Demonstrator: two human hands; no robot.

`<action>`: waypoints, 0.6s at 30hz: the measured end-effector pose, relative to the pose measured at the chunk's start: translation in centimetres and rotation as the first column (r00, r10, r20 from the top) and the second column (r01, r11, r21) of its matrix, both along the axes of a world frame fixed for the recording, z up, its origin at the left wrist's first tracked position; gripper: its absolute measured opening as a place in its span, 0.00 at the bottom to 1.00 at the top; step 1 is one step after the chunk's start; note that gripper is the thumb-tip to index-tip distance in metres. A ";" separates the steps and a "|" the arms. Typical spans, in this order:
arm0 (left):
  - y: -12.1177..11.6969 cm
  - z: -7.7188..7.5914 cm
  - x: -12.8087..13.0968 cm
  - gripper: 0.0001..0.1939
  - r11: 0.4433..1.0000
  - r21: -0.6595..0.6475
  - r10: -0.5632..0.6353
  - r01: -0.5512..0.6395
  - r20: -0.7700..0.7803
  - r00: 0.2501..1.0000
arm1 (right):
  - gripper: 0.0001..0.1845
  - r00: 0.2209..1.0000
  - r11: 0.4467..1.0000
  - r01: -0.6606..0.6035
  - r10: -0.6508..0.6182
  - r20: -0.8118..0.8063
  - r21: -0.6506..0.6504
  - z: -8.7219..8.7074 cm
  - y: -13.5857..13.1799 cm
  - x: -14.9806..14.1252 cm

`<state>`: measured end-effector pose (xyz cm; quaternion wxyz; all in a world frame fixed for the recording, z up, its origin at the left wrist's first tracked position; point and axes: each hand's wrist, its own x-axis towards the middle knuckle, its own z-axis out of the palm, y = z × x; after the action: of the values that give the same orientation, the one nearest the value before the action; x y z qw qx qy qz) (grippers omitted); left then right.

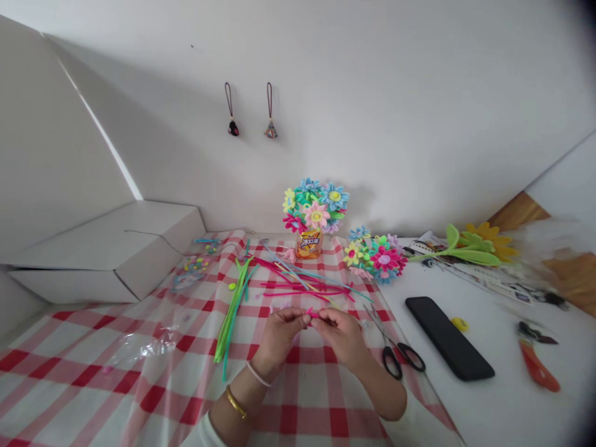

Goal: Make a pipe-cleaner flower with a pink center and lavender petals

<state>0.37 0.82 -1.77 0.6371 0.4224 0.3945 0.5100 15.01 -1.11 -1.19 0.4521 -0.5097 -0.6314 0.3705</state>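
My left hand (279,335) and my right hand (342,335) meet over the red-and-white checked cloth (93,379), fingers pinched on a short pink pipe cleaner (313,315) held between them. Just beyond lies a loose pile of pink and blue pipe cleaners (302,279). A bundle of green pipe cleaners (231,313) lies to the left of my left hand. My left wrist wears two bracelets.
A jar holding pipe-cleaner flowers (314,217) stands at the back, with a flower bunch (375,256) lying beside it. Black-handled scissors (395,351), a black phone (447,338), an orange tool (537,366) and felt sunflowers (475,245) lie on the white table to the right. A white box (107,248) sits left.
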 end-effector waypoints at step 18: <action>0.0 0.5 -0.2 0.11 0.998 -0.015 0.056 -0.056 -0.029 0.998 | 0.10 0.818 0.949 0.282 -0.315 0.481 0.142 2.5 1.6 6.9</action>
<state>0.16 0.84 -1.30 0.6203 0.4132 0.4192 0.5184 21.92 0.51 1.27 0.3425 -0.6654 -0.6502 0.1307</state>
